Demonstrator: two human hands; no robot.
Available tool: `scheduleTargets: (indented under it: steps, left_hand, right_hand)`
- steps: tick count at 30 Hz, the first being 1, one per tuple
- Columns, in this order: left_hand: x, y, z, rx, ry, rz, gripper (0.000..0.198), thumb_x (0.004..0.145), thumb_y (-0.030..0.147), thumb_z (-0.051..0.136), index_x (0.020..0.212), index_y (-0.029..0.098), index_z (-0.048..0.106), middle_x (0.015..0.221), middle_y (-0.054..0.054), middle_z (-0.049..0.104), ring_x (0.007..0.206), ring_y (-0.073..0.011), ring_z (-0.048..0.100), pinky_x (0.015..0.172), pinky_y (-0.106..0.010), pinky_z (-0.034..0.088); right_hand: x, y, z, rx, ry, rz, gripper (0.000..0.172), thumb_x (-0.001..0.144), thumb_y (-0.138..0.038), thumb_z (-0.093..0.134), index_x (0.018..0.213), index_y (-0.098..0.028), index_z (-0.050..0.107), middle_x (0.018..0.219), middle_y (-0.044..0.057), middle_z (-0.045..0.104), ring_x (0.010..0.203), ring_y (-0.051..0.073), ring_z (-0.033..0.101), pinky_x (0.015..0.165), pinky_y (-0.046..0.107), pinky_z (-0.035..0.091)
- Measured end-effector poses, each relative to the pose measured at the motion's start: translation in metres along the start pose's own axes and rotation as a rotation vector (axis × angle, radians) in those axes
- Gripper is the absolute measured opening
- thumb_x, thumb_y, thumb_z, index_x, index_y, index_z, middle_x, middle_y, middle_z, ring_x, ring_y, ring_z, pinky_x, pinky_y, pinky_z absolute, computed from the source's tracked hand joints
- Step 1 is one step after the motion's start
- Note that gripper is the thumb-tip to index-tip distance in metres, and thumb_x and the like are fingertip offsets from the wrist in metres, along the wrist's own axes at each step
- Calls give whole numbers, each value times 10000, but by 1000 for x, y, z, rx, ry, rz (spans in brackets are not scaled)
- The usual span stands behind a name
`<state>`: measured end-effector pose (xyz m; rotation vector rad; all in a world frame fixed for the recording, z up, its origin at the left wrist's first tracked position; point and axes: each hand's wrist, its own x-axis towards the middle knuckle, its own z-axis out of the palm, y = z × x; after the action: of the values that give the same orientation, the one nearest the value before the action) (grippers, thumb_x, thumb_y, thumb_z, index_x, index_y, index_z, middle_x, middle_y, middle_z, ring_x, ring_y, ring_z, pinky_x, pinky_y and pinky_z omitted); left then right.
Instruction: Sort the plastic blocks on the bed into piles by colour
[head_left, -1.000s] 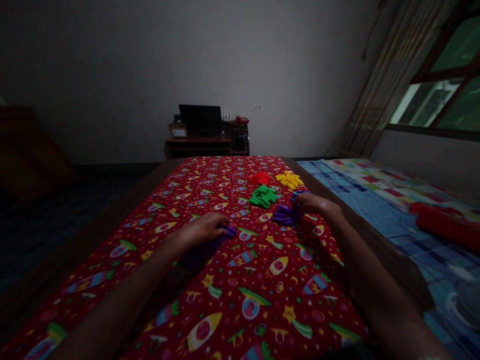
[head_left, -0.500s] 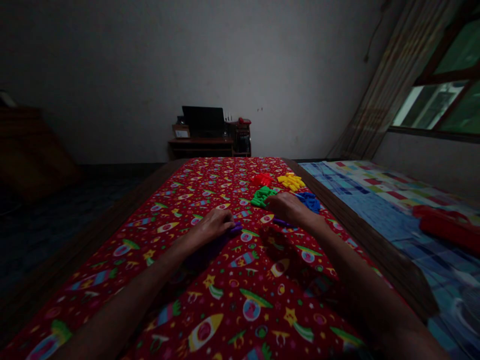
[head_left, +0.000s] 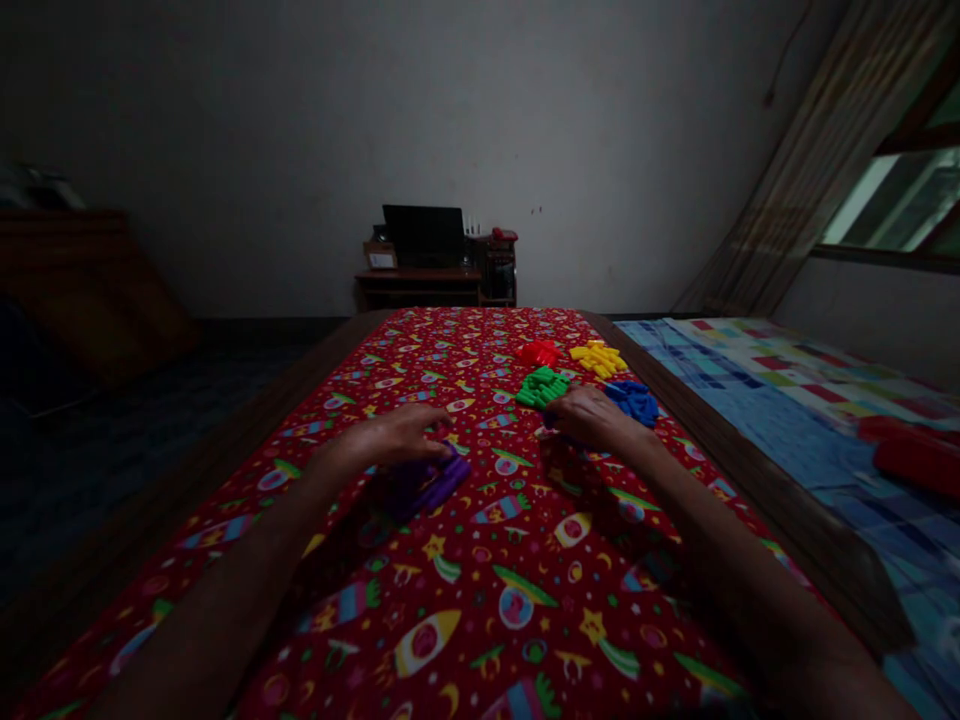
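Observation:
My left hand [head_left: 390, 440] rests on a long purple block assembly [head_left: 431, 482] that lies on the red rocket-print cloth [head_left: 480, 580]; its fingers curl over the top of it. My right hand [head_left: 589, 417] lies palm down over the spot where loose purple pieces lay, fingers closed, and what is under it is hidden. Just beyond it sit small heaps of green pieces [head_left: 544, 386], blue pieces [head_left: 636, 400], red pieces [head_left: 540, 353] and yellow pieces [head_left: 598, 357].
The cloth covers a wooden table whose edge [head_left: 757, 470] runs along the right. A checked blue mat [head_left: 787, 390] with a red object [head_left: 915, 460] lies to the right. A desk with a dark screen [head_left: 427, 250] stands by the far wall.
My right hand has moved left from the purple pile toward the middle. My left hand shifted slightly on the purple assembly. The camera has turned a little left.

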<state>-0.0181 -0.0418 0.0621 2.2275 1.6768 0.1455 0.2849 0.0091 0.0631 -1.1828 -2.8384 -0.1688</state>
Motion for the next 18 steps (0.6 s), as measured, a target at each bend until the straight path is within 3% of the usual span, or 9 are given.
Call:
scheduleTargets:
  steps: [4, 6, 13, 18]
  left_hand:
    - [-4, 5, 6, 121, -134, -14, 488, 667, 377, 713, 1130, 229, 662, 1155, -77, 675, 1031, -245, 623, 831, -265, 471]
    - [0, 8, 11, 113, -124, 1, 434, 669, 339, 709, 1085, 219, 685, 1121, -77, 686, 1003, -245, 626, 812, -262, 469]
    - [25, -8, 25, -250, 78, 30, 329, 641, 339, 701, 941, 205, 707, 872, -13, 723, 821, -206, 650, 707, -259, 492]
    - [30, 11, 31, -648, 132, 111, 381, 667, 419, 695, 952, 170, 646, 921, -46, 723, 881, -212, 669, 795, -325, 524]
  right_hand:
    - [-3, 2, -5, -90, -113, 46, 201, 849, -141, 562, 986, -164, 707, 1022, 117, 695, 997, 216, 581, 826, 282, 382]
    - [-2, 2, -7, -83, -137, 32, 178, 864, -158, 550, 949, -152, 706, 997, 125, 692, 970, 213, 584, 817, 281, 386]
    - [3, -18, 6, 158, 115, -144, 193, 931, -241, 502, 958, -143, 666, 896, 112, 674, 832, 160, 581, 724, 238, 365]
    - [8, -55, 27, 478, 231, -237, 322, 951, -302, 476, 1187, -114, 586, 780, 49, 665, 633, 120, 518, 607, 222, 329]
